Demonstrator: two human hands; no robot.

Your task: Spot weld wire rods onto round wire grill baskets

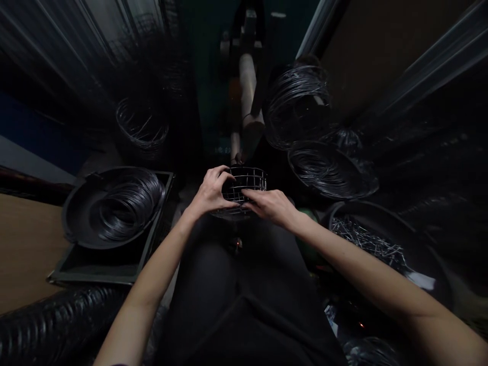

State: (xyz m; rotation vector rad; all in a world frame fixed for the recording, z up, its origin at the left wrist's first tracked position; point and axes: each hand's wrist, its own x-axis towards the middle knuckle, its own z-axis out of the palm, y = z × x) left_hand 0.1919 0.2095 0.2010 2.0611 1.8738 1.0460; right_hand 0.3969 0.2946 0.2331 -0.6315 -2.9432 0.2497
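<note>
A small round wire-mesh cage (247, 181) rests at the end of my lap, above my dark trousers. My left hand (212, 192) curls round its left side, fingers wrapped over the rim. My right hand (270, 205) lies against its lower right side, fingers pressed on the wire. Both hands grip the cage. What sits inside it is too dark to make out.
A dark pan with a coil of thin wire (125, 203) stands in a tray (97, 269) at left. More wire coils (299, 104) hang at upper right and one (331, 170) lies below them. A bowl of short metal pieces (368, 244) is at right. A ribbed black hose (53, 323) crosses lower left.
</note>
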